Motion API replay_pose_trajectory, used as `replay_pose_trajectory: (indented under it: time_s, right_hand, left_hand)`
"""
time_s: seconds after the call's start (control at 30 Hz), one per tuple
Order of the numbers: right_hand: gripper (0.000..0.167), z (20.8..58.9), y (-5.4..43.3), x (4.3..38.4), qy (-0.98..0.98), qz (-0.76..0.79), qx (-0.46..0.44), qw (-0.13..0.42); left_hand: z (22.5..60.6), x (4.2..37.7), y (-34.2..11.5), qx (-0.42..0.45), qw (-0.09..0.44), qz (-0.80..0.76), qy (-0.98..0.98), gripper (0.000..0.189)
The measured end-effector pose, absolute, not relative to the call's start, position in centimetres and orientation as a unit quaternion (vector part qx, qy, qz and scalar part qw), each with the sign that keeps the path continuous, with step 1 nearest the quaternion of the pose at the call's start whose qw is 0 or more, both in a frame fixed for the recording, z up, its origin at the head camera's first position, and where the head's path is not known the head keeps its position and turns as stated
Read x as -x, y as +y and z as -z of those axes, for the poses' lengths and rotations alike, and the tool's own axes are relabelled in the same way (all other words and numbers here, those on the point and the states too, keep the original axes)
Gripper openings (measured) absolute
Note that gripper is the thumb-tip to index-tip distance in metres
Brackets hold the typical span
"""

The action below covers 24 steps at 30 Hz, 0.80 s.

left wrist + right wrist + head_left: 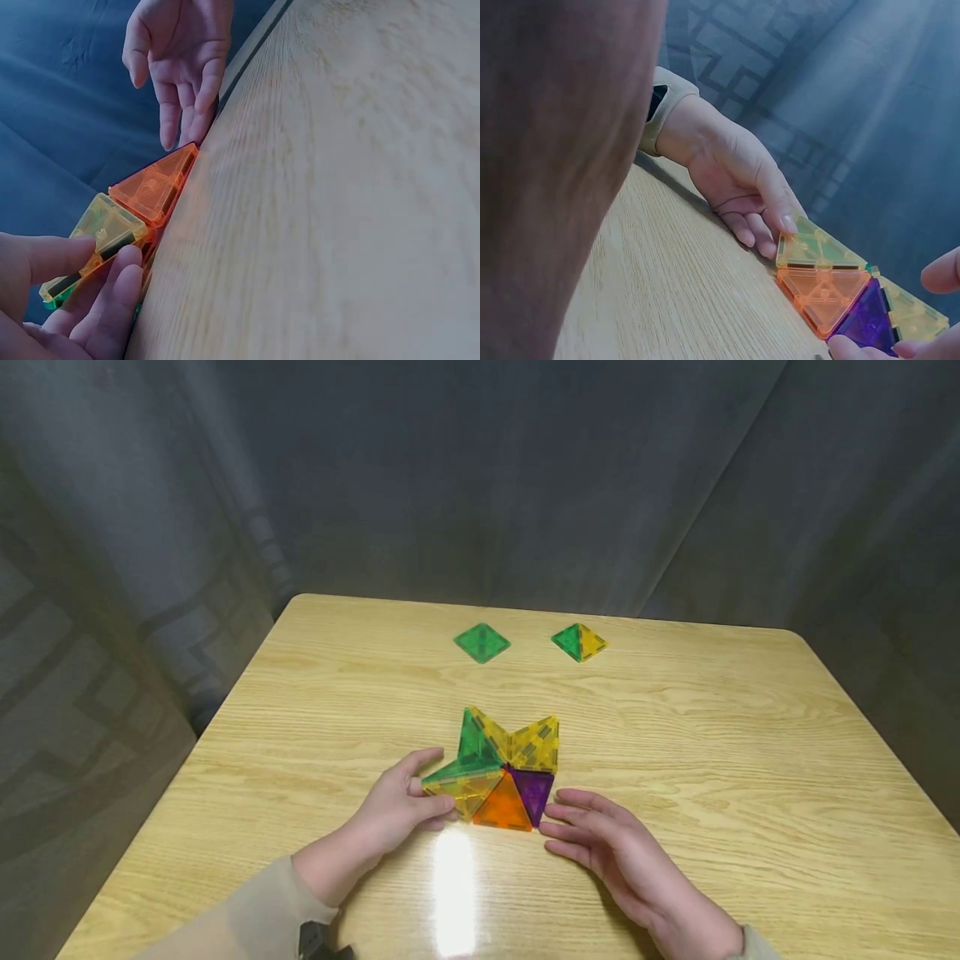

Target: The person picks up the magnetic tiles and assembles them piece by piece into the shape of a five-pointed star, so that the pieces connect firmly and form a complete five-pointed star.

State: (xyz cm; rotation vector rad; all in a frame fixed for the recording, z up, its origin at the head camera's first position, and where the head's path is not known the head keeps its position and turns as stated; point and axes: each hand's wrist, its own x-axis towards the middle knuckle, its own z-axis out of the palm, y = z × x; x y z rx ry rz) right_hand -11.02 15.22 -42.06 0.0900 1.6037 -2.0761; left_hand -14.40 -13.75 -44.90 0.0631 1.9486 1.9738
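Observation:
A star-like cluster of translucent triangular magnetic tiles stands on the table in front of me. It joins an orange tile (504, 808), a purple tile (535, 789), a yellow tile (542, 745), a green tile (472, 743) and others. At its left point, my left hand (390, 806) pinches a yellow tile (105, 225) between thumb and fingers, with green behind it. My right hand (615, 847) is beside the purple tile, its fingers loosely extended. Its fingertips come close to the purple edge; whether they touch, I cannot tell.
Further back on the wooden table (712, 710) lie a green diamond of tiles (482, 643) and a green-and-yellow diamond (580, 642). A dark grey curtain (480, 485) hangs behind the table's far edge. A bright reflection shows on the tabletop before the cluster.

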Motion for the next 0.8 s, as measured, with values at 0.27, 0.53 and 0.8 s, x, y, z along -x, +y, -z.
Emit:
replay_pose_trajectory:
  time_s: [0.27,0.53,0.8]
  right_hand:
    - [0.058,42.08,15.14,10.97,0.589,0.766,-0.034,0.255]
    - [0.058,42.07,15.04,10.96,0.588,0.766,-0.038,0.257]
    - [0.061,42.11,14.96,10.83,0.579,0.771,-0.034,0.263]
  left_hand:
    - [44.95,14.53,-13.87,-0.029,0.187,-0.698,0.69,0.071]
    - [45.0,14.51,-13.84,-0.032,0.187,-0.694,0.695,0.072]
    - [45.22,14.76,-13.72,-0.034,0.178,-0.69,0.701,0.072]
